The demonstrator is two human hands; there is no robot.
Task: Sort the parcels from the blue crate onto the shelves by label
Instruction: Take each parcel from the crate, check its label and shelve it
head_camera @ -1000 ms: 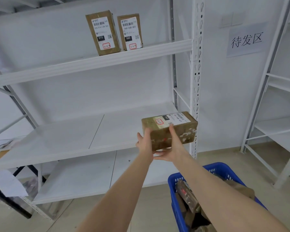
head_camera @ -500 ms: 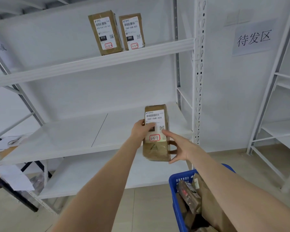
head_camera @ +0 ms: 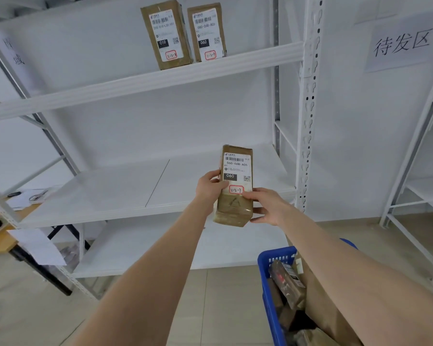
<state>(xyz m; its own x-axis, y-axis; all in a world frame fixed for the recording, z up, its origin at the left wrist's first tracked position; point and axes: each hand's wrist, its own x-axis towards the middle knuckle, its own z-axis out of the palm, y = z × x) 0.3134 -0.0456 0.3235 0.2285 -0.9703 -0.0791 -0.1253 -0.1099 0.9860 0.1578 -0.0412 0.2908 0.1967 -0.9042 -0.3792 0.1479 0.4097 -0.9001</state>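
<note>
Parcel (head_camera: 235,186) stands upright at frame center, left hand (head_camera: 209,187) and right hand (head_camera: 268,206) outstretched, fingers clamped on its sides.

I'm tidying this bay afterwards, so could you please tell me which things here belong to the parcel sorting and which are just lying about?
Part of the job: held parcel, gripped by left hand and right hand; blue crate; shelved 010 parcel; shelved 060 parcel; white shelves.

Lying about: wooden desk; loose papers.
</note>
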